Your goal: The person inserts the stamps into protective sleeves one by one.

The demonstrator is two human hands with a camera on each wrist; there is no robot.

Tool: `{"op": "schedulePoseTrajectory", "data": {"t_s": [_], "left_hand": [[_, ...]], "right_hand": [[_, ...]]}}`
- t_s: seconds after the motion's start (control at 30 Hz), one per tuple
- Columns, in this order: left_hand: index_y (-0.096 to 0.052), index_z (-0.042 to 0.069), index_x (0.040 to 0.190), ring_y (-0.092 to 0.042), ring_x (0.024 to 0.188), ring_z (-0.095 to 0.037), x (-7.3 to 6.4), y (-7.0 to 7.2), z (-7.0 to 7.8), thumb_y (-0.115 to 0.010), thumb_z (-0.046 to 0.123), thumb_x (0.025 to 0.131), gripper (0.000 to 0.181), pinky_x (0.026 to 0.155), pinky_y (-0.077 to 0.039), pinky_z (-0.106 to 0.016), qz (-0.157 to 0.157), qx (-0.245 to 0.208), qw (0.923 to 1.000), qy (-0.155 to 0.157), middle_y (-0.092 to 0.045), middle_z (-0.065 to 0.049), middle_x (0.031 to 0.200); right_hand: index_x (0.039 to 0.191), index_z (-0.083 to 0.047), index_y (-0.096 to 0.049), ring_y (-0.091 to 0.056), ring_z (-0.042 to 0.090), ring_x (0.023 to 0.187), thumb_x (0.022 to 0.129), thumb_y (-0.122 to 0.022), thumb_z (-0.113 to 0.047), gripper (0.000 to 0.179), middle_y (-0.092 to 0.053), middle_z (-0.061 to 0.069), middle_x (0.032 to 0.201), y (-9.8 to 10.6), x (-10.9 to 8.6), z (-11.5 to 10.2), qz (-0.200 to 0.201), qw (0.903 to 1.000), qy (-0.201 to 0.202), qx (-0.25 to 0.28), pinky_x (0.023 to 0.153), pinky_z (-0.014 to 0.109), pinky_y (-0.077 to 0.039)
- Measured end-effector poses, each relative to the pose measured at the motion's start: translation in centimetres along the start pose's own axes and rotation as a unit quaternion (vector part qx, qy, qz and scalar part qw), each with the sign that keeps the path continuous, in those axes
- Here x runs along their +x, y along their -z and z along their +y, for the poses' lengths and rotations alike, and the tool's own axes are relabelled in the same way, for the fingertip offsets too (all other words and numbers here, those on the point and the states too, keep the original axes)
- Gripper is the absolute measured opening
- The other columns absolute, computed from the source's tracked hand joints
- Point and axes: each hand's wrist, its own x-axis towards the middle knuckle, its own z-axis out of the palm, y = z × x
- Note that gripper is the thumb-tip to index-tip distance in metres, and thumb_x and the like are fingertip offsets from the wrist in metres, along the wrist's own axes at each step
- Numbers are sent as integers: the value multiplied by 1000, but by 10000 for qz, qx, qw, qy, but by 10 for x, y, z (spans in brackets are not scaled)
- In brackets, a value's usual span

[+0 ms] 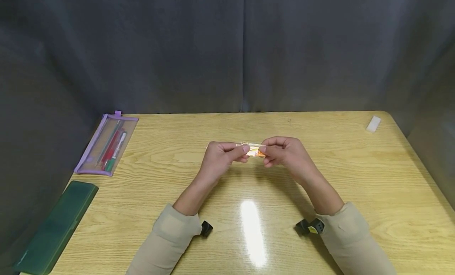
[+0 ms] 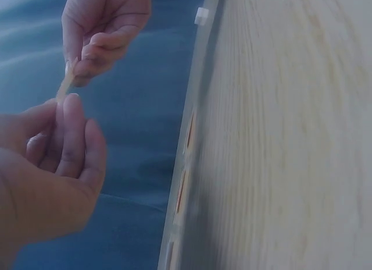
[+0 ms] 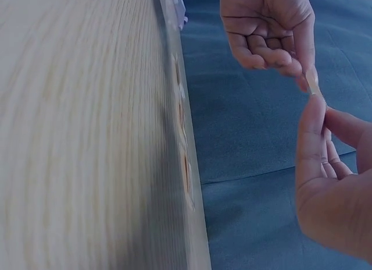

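Note:
A small shiny wrapper packet (image 1: 254,151), gold and orange, is stretched between both hands above the wooden table (image 1: 170,235). My left hand (image 1: 221,158) pinches its left end between thumb and fingers. The right end is pinched by my right hand (image 1: 289,155), with the thumb on the near side. From the left wrist the packet (image 2: 65,82) shows edge-on as a thin pale strip, raised off the tabletop. The right wrist view also has the strip (image 3: 313,82) running between the two sets of fingertips. Fingers cover both its ends.
On the left lies a mesh pouch with purple edging (image 1: 93,158) with pens inside, and nearer a dark green pencil case (image 1: 57,229). A small white block (image 1: 373,124) sits at the far right corner. Dark curtains (image 1: 177,49) hang behind the table.

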Motion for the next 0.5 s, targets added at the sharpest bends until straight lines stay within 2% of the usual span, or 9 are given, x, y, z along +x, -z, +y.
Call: {"op": "schedulePoseTrajectory", "data": {"t_s": [0.1,0.3,0.4,0.5], "left_hand": [[-77,-5,106,-74,72,-9,0,-2,0,-73,12,94,22,83,-63,-32,-89,-232,9997,77,-75,-23,105],[-75,-6,109,-73,69,-9,-2,-7,-1,-73,10,93,23,82,-64,-33,-51,-585,9976,358,-74,-11,99],[-74,-6,111,-74,69,-10,-3,-8,-1,-74,11,93,25,81,-64,-34,52,-669,9967,461,-76,-14,101],[-74,-6,112,-74,69,-11,-3,-7,0,-74,12,93,26,79,-64,-35,175,-736,9962,433,-76,-18,106]], "right_hand": [[114,9,-64,-68,10,69,98,-65,-14,28,-69,3,85,0,0,0,5,10000,4,51,70,29,-63],[110,2,-64,-69,10,67,99,-66,-15,21,-72,3,83,-3,2,2,155,9994,-18,297,69,30,-64],[110,1,-64,-70,11,68,99,-66,-17,21,-72,-1,82,-4,2,3,205,9992,-15,345,71,31,-64],[113,3,-64,-71,12,71,101,-64,-19,25,-70,-2,84,-3,2,3,227,9993,11,284,72,31,-64]]}}
